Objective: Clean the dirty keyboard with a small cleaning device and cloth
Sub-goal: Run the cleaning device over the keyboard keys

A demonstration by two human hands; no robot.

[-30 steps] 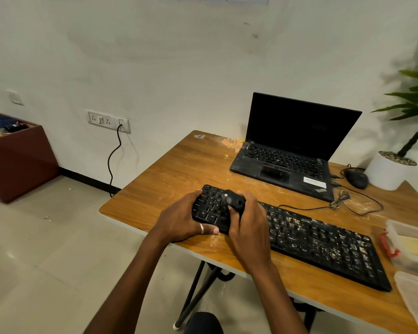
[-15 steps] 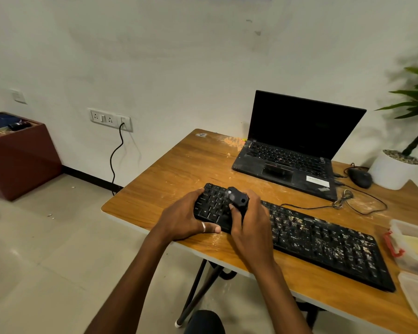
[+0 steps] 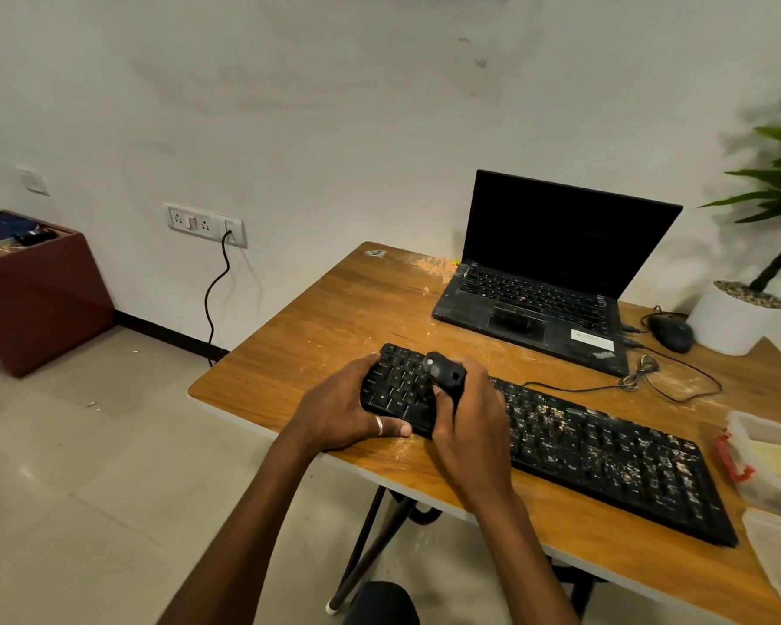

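A black keyboard (image 3: 605,448) lies slantwise on the wooden table (image 3: 316,327). Pale crumbs cover its middle and right keys; the left keys look clean. My right hand (image 3: 465,426) grips a small black cleaning device (image 3: 445,374) and holds it down on the left part of the keyboard. My left hand (image 3: 348,408) grips the keyboard's left end, thumb along its front edge, a ring on one finger. No cloth is plainly in view.
An open black laptop (image 3: 542,290) stands behind the keyboard, with a mouse (image 3: 670,332) and tangled cable (image 3: 641,372) to its right. A white plant pot (image 3: 731,322) is at the back right. Clear plastic containers (image 3: 767,466) sit at the right edge. A brown box (image 3: 37,290) stands on the floor.
The device in my right hand has shifted slightly to the right along the keyboard. My left hand has kept its hold on the left end. The view has drifted a little.
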